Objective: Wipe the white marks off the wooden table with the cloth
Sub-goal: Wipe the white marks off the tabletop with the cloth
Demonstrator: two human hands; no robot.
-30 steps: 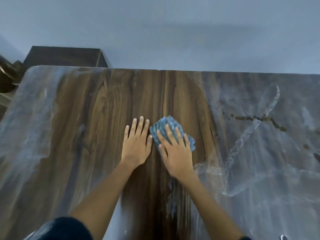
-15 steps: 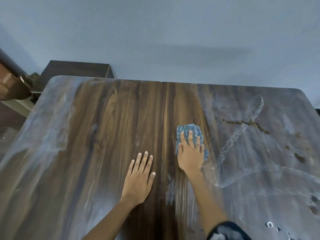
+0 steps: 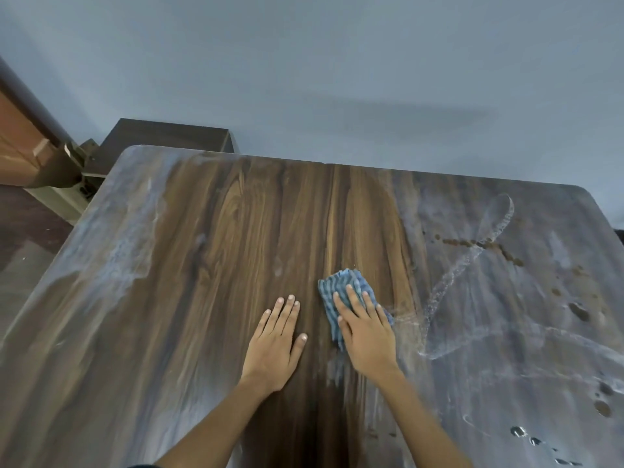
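A blue striped cloth (image 3: 341, 285) lies crumpled near the middle of the wooden table (image 3: 236, 238). My right hand (image 3: 366, 327) presses flat on the cloth with straight fingers and covers its near part. My left hand (image 3: 277, 339) rests flat on bare wood just left of the cloth, fingers straight. White marks (image 3: 472, 298) haze the right half of the table, with a curved streak and small dark drops. Another white patch (image 3: 111, 251) covers the left edge. The middle strip shows dark brown wood.
A dark wooden cabinet (image 3: 162, 136) stands behind the table's far left corner, against the grey wall (image 3: 337, 79). A brown door and its frame (image 3: 23, 146) are at the far left. Water drops (image 3: 530, 437) lie near the front right.
My right hand has slid the cloth back toward me and slightly left. The left hand stays flat on the wood beside it. The view has shifted a little.
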